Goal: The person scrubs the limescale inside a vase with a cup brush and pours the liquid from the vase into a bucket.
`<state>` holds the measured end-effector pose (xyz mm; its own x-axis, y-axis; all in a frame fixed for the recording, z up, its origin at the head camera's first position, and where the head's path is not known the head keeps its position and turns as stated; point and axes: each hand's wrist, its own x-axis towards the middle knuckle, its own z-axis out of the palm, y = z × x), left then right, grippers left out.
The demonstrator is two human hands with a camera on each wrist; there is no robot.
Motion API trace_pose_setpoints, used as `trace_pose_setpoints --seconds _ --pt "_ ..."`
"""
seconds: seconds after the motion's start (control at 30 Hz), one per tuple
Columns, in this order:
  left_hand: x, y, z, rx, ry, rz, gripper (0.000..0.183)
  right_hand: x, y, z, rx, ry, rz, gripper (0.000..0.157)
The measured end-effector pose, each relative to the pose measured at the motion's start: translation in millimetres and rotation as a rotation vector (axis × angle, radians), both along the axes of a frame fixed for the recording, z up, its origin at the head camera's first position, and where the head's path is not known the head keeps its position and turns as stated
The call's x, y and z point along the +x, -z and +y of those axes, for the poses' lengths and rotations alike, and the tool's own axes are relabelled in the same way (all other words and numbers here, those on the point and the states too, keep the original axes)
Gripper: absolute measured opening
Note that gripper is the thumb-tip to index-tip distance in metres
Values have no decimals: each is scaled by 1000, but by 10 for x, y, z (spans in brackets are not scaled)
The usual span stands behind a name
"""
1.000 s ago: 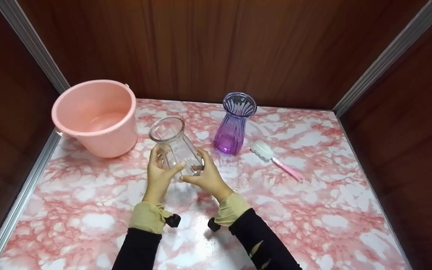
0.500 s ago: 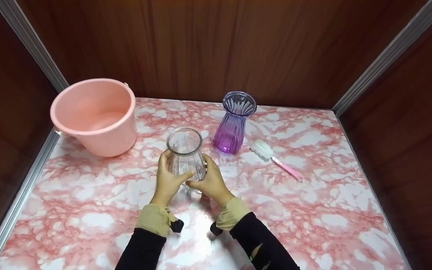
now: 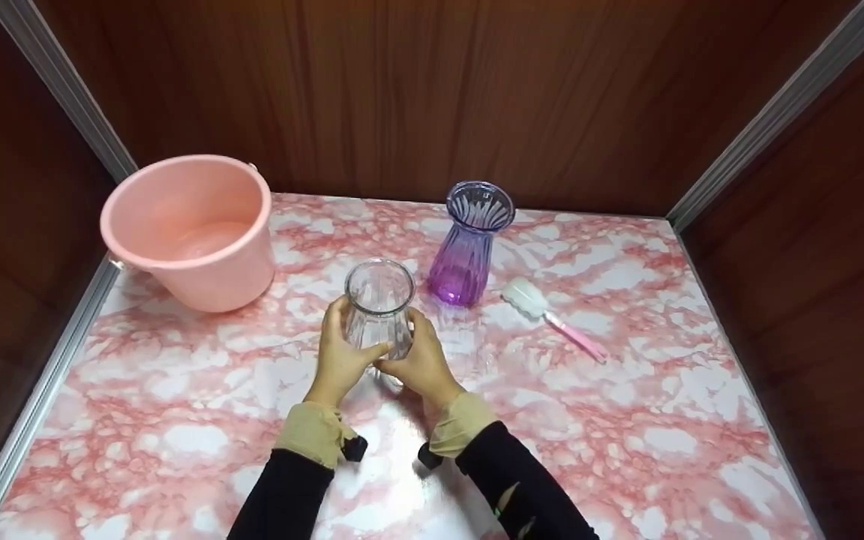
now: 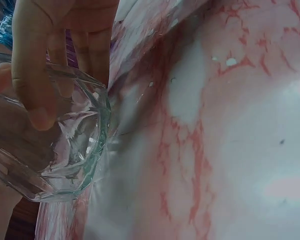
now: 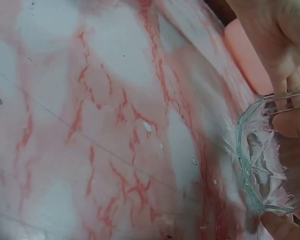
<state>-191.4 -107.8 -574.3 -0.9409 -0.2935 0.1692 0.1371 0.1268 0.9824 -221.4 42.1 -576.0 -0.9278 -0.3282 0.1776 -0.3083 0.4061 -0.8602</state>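
Between both hands a clear glass vase [image 3: 379,324] is held near the middle of the table, its round rim facing up toward the head camera. My left hand [image 3: 342,356] grips its left side, the thumb across the front. From the right side my right hand [image 3: 424,364] grips it, and the two thumbs nearly meet. The thick faceted base of the vase [image 4: 85,155] shows in the left wrist view, seemingly just above the tabletop. Behind and to the right stands a purple ribbed glass vase [image 3: 466,251], upright and apart from the hands.
A pink bucket [image 3: 229,277] stands at the back left. To the right of the purple vase lies a brush [image 3: 552,319] with a white head and pink handle. The red-and-white marbled table [image 3: 627,450] is enclosed by dark wood panels [image 3: 402,97] at the back and sides.
Both hands have carried the clear vase to the right and slightly toward the person. Its lean to the left has straightened. The bucket, purple vase and brush stay put.
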Motion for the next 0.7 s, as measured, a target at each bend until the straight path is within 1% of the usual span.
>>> trace_pose_setpoints --seconds 0.13,0.23,0.33,0.47,0.57,0.7 --pt "-45 -23 -26 4 14 -5 94 -23 -14 -51 -13 33 10 99" --pt "-73 -49 -51 7 25 -19 94 -39 -11 -95 5 55 28 101" --pt "-100 -78 -82 -14 23 -36 95 -58 0 -134 35 73 38 102" --pt "-139 -112 -103 -91 -15 -52 95 -112 0 -168 63 88 45 102" --pt "-162 -124 -99 -125 -46 -62 94 -160 0 -179 88 94 46 102" --pt "-179 -124 -92 -97 -65 -74 88 -208 -1 -184 117 105 46 102"
